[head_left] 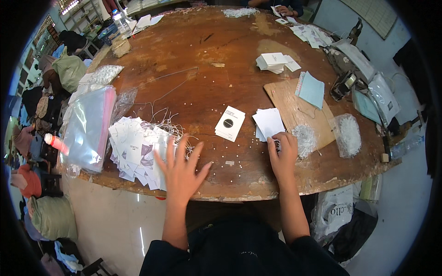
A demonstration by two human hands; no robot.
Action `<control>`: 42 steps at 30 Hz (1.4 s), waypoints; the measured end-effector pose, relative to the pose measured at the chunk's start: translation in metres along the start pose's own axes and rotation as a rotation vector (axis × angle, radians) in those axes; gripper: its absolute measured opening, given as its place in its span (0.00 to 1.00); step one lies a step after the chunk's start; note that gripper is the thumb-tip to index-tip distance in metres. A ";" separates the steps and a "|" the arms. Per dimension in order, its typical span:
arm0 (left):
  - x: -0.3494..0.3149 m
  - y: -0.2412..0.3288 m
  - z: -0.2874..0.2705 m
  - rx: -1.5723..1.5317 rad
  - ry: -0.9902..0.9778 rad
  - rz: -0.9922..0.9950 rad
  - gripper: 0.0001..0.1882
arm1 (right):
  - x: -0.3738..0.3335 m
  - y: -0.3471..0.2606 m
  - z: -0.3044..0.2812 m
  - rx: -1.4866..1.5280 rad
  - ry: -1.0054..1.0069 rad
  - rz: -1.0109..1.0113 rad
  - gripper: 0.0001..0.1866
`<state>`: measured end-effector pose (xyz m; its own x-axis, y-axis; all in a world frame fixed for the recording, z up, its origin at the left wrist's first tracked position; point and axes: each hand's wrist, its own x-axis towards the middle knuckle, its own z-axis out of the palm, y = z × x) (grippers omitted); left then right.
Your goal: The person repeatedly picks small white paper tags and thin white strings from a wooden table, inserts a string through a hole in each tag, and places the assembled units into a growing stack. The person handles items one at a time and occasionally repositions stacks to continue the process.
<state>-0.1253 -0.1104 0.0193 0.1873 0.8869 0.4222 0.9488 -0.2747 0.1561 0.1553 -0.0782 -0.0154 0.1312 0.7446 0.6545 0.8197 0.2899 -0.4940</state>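
My left hand (178,168) is open, its fingers spread over the right edge of a heap of white printed tags (133,152). Thin white strings (170,129) trail out of that heap beyond my fingertips. My right hand (283,149) is closed at the lower right corner of a small stack of blank white cards (268,121). A bit of something grey and patterned shows between its thumb and fingers, mostly hidden. Between my hands lie cream cards with a black circle (229,123). Tiny white beads (224,156) are scattered on the wood around them.
Beside my right hand, a bundle of white strings (305,140) rests on a wooden board (285,92) with a light blue pad (311,89). A bag of strings (347,135) is farther right. Clear plastic sleeves (87,129) lie left. Another person's hand (285,11) works across the table.
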 end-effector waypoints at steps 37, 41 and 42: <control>0.101 0.057 0.088 -0.033 -0.135 -0.075 0.34 | 0.020 0.005 0.022 -0.380 -0.239 0.223 0.26; 0.099 0.052 0.087 -0.063 -0.030 -0.020 0.34 | 0.015 0.012 0.024 -0.269 -0.218 0.239 0.26; 0.097 0.051 0.085 -0.101 0.012 -0.011 0.34 | 0.014 0.013 0.023 -0.253 -0.208 0.235 0.26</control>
<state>-0.0372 -0.0066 -0.0076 0.1739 0.8857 0.4304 0.9200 -0.3021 0.2499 0.1548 -0.0498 -0.0258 0.2373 0.8861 0.3980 0.8954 -0.0407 -0.4433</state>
